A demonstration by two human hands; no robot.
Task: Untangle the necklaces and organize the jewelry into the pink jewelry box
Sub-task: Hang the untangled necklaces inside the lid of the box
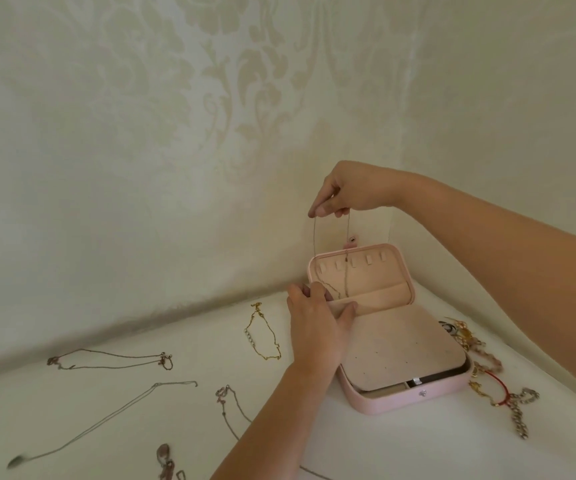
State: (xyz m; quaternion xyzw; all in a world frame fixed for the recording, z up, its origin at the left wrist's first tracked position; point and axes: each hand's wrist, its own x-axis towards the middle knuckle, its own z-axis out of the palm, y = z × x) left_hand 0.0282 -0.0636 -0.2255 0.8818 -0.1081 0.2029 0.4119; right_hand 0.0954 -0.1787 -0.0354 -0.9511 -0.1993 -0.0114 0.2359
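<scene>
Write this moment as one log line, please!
right hand: pinches thin necklace, dangling down to lid pocket | left hand: holds lid pocket | pink jewelry box: open | gold bracelet: on table

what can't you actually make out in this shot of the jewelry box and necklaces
Head view:
Lower end of the thin metal chain pinched by the right hand: hidden in the lid pocket of the pink jewelry box, behind the left hand.
Box's lower compartments: covered by the beige earring panel.
Pinkish chain at the bottom edge: cut off, blurred.
Gold and red tangle right of the box: pieces too small to separate.
</scene>
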